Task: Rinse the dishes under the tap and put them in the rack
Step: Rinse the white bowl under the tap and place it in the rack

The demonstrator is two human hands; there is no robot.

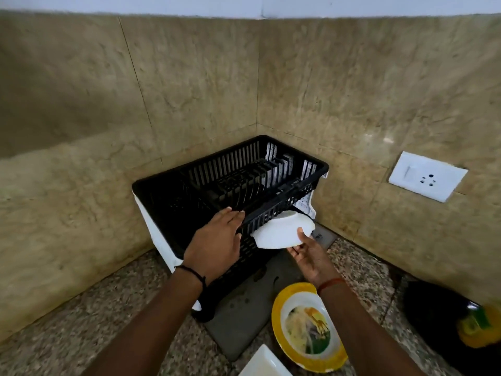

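A black slatted dish rack (206, 172) on a white drip tray stands in the corner of the counter. My left hand (217, 237) rests palm down on the rack's near rim, fingers together, holding nothing. A white plate (282, 230) is tilted against the rack's right front side, just below the rim. My right hand (306, 253) grips that plate at its lower right edge, thumb on top. No tap or sink is in view.
A yellow-rimmed plate (306, 327) with a printed pattern lies on the speckled counter below my right arm. A white square dish (264, 362) pokes in at the bottom edge. A dark pan (431, 308) with a yellow-green sponge (477, 327) sits far right. A wall socket (427, 176) is at right.
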